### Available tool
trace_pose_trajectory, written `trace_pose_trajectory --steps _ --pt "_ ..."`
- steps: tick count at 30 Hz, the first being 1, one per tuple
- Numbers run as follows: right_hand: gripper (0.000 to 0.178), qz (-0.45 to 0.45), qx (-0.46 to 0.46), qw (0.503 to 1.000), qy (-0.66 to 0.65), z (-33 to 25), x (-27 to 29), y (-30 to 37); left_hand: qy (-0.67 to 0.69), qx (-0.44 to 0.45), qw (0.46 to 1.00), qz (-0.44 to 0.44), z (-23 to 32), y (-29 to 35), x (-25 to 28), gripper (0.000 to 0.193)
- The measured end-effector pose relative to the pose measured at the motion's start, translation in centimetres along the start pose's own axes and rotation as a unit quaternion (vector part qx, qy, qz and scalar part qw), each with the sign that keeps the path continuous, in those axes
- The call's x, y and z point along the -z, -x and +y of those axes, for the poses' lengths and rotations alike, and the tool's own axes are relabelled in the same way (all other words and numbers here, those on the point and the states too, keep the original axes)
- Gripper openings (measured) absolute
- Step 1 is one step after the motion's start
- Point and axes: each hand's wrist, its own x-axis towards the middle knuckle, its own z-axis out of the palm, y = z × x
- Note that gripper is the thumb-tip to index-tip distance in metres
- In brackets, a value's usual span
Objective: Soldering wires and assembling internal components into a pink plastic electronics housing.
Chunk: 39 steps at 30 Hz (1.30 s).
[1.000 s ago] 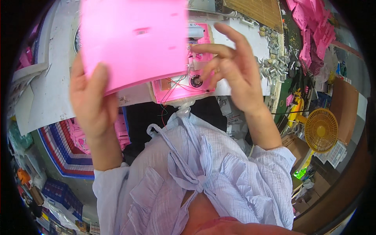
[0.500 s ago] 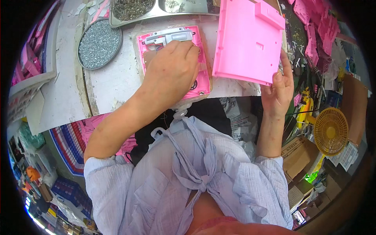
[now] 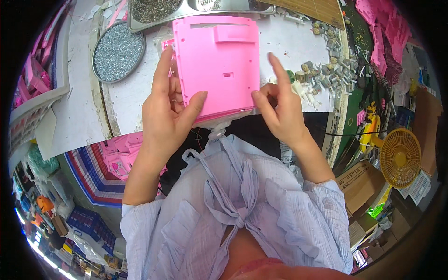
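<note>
A pink plastic panel [image 3: 210, 63], with a raised block near its top and a small slot in the middle, lies over the pink plastic case [image 3: 167, 44]. Only slivers of that case show along the left side; its inner parts are hidden. My left hand [image 3: 168, 107] holds the panel by its left edge, thumb on the face and index finger stretched along the side. My right hand [image 3: 282, 107] grips at the lower right edge with its thumb and curled fingers, the index finger pointing up and away.
A round dish of small silver screws [image 3: 119, 51] stands at the left. Behind the panel is a metal tray [image 3: 193, 9] with small parts. Small metal motor-like pieces [image 3: 326, 70] are heaped at the right. A yellow fan [image 3: 400, 157] stands off the table's right side.
The panel has moved left from the right side and now covers the case. My left hand has left the case's inside and taken the panel's left edge. My right hand has followed the panel.
</note>
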Motion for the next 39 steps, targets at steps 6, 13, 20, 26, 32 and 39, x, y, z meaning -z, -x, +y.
trace_pose_trajectory --steps 6,13,20,26,32,39 --pt "0.062 -0.049 0.04 0.996 0.058 0.0 -0.4 -1.5 -0.1 0.011 0.995 -0.005 -1.1 0.3 1.6 0.078" --pt "0.058 -0.059 0.045 0.997 -0.004 0.0 -0.2 -1.1 -0.039 0.013 0.999 -0.027 -2.5 0.5 1.5 0.075" --pt "0.055 -0.068 0.014 0.997 -0.026 0.0 0.4 -0.5 -0.069 -0.025 0.997 -0.036 -2.2 -0.2 1.5 0.072" --pt "0.052 -0.083 0.073 0.993 0.049 0.7 0.0 -2.1 -0.054 -0.002 0.999 0.0 -2.0 0.6 1.0 0.07" --pt "0.048 -0.134 0.087 0.986 0.035 0.1 0.7 -3.1 -0.072 0.01 0.997 0.027 -2.1 1.7 0.6 0.068" --pt "0.047 -0.143 0.059 0.987 -0.052 0.9 0.8 -3.2 0.001 0.005 0.999 0.037 -3.4 1.6 0.4 0.067"
